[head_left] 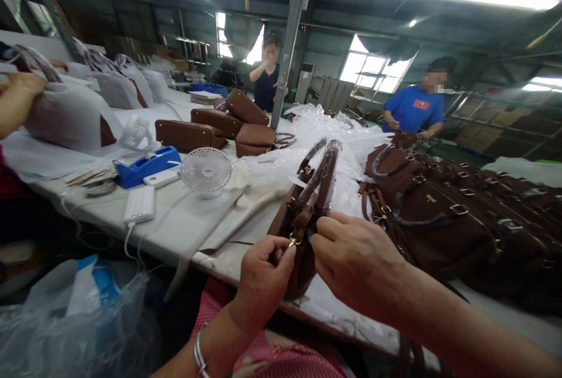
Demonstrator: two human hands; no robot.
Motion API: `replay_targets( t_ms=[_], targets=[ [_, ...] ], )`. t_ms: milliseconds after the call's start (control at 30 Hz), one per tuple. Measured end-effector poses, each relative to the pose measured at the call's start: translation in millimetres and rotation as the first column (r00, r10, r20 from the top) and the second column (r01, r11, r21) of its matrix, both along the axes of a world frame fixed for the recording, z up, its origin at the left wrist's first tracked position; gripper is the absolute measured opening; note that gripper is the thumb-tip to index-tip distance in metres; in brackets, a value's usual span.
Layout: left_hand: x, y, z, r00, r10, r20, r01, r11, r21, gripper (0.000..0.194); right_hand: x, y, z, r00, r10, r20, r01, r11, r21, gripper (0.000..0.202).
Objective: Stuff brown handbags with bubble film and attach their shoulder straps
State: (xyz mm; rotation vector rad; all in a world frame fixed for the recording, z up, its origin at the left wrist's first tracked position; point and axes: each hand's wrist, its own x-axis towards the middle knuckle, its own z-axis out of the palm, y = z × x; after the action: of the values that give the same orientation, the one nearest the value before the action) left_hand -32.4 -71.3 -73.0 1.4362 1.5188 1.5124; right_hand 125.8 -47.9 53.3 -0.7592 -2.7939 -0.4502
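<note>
A brown handbag (302, 270) stands at the table's front edge, its two handles (327, 176) upright and wrapped in clear film. At its near end, my left hand (267, 270) pinches a small gold metal clasp (295, 240) between thumb and forefinger. My right hand (351, 249) is closed against the bag's right side, fingers curled at its upper edge; what they grip is hidden behind the knuckles. A brown strap piece (302, 217) hangs down to the clasp between the two hands.
Brown bags (461, 214) crowd the right; more lie (188, 134) at the back. A white fan (206, 170), blue tape dispenser (147, 166) and power bank (139, 205) stand left. Two people (415, 106) are across the table; another person's hand (20, 91) touches a wrapped bag (65, 114).
</note>
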Motion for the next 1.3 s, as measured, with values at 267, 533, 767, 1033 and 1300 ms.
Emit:
replay_targets(
  t_ms=[267, 533, 767, 1033, 1300],
  targets=[
    [1, 0, 0.6, 0.998, 0.011, -0.059, -0.005, 0.995, 0.097, 0.016, -1, -2, 2.2, 0.998, -0.037, 0.055, 0.036, 0.999, 0.032, 0.016],
    [2, -1, -0.9, 0.995, 0.025, -0.100, -0.010, 0.988, 0.153, 0.016, -9, -2, -3.5, 0.987, -0.057, 0.149, 0.057, 0.998, -0.001, 0.014],
    [-2, -3, -3.3, 0.993, 0.027, -0.112, -0.008, 0.987, 0.162, 0.014, -6, -3, -10.3, 0.998, -0.030, 0.059, 0.037, 0.991, -0.126, 0.016],
    [2, -3, -4.2, 0.994, 0.019, -0.112, 0.002, 0.983, 0.182, 0.013, -4, -7, -11.6, 0.996, -0.056, 0.071, 0.069, 0.977, -0.204, 0.013],
    [2, -5, -3.1, 0.992, 0.035, -0.125, -0.010, 0.981, 0.195, 0.014, 0, 1, -9.0, 0.990, -0.138, 0.032, 0.142, 0.959, -0.244, 0.020]
  ],
)
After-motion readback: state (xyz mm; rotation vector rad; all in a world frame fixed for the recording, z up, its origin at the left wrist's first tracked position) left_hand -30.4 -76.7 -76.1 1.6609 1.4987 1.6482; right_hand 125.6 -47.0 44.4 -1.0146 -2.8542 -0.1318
